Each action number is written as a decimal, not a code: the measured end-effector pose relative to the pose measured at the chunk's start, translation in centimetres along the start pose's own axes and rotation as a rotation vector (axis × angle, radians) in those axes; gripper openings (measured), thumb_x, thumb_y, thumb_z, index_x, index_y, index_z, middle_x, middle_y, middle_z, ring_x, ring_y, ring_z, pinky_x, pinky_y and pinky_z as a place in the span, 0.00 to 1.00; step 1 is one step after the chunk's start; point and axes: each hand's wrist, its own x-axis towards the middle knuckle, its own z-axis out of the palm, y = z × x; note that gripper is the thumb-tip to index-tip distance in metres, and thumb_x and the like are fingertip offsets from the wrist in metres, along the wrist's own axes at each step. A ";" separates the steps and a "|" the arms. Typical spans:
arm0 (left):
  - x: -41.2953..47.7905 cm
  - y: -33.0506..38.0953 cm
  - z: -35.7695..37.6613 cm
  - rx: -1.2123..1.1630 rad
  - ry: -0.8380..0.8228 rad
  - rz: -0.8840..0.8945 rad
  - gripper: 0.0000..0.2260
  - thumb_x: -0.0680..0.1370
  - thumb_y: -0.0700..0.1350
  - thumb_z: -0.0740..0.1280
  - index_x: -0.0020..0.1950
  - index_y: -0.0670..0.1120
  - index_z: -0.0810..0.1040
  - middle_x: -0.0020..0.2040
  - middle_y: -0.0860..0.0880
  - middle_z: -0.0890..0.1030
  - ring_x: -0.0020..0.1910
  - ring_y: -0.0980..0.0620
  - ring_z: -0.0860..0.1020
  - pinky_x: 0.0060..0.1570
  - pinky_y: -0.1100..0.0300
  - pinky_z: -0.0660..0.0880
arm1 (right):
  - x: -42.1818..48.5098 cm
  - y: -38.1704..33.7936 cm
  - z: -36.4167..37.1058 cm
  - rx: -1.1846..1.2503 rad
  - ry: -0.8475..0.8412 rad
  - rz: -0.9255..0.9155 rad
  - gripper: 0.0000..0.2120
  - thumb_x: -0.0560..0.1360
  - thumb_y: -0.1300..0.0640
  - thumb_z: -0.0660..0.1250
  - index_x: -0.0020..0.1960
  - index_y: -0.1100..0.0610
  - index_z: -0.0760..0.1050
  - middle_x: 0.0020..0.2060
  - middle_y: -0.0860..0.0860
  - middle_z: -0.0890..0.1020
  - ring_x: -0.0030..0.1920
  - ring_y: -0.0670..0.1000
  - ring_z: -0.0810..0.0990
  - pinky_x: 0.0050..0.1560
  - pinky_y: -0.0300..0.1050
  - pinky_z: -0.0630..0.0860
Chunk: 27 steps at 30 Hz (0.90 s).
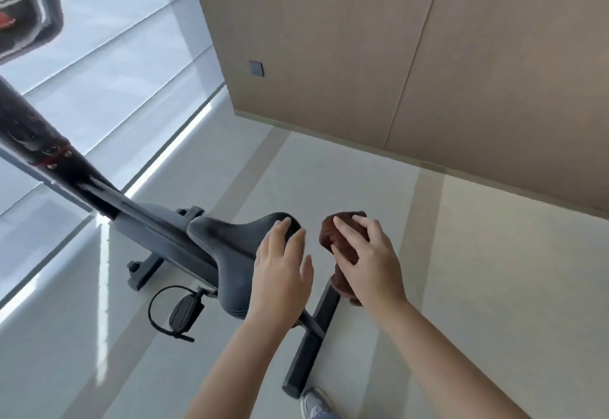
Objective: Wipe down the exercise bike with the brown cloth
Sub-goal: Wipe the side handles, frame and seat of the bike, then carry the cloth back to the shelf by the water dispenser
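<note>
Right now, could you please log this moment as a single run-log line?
left hand: flat on saddle | right hand: grips bunched brown cloth | cloth: beside saddle, clear of it

Our left grip (pixel 283 273) rests on the saddle (pixel 224 254), fingers straight and slightly spread. At three o'clock from it, our right grip (pixel 365 260) holds the bunched cloth (pixel 342 237), fingers curled over it, just beside the saddle but apart from it. The bike (pixel 155 221) stretches away toward ten o'clock. A pedal (pixel 184 313) hangs at eight o'clock of the saddle and the base bar (pixel 308 352) lies at five o'clock. A shoe (pixel 314 404) stands on the floor (pixel 461 286) at six o'clock.
</note>
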 end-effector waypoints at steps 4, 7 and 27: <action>1.0 6.6 2.3 0.008 -0.056 0.259 0.20 0.67 0.35 0.74 0.58 0.38 0.76 0.61 0.37 0.75 0.60 0.35 0.73 0.54 0.43 0.71 | -2.0 3.5 -6.4 -0.092 0.117 0.083 0.22 0.67 0.59 0.74 0.61 0.52 0.76 0.55 0.56 0.77 0.49 0.59 0.79 0.42 0.50 0.79; 0.7 13.1 4.8 -0.039 -0.116 0.402 0.21 0.69 0.37 0.73 0.61 0.40 0.75 0.63 0.38 0.74 0.63 0.37 0.71 0.56 0.43 0.70 | -4.6 7.3 -11.9 -0.112 0.220 0.221 0.22 0.68 0.59 0.73 0.61 0.52 0.76 0.56 0.55 0.76 0.50 0.59 0.78 0.44 0.50 0.78; -21.1 53.9 18.9 -0.231 -0.472 1.261 0.19 0.74 0.48 0.55 0.59 0.43 0.77 0.60 0.41 0.77 0.61 0.40 0.74 0.57 0.41 0.70 | -37.4 24.8 -42.4 -0.487 0.650 0.958 0.22 0.64 0.62 0.76 0.57 0.53 0.79 0.54 0.57 0.78 0.42 0.61 0.77 0.30 0.52 0.79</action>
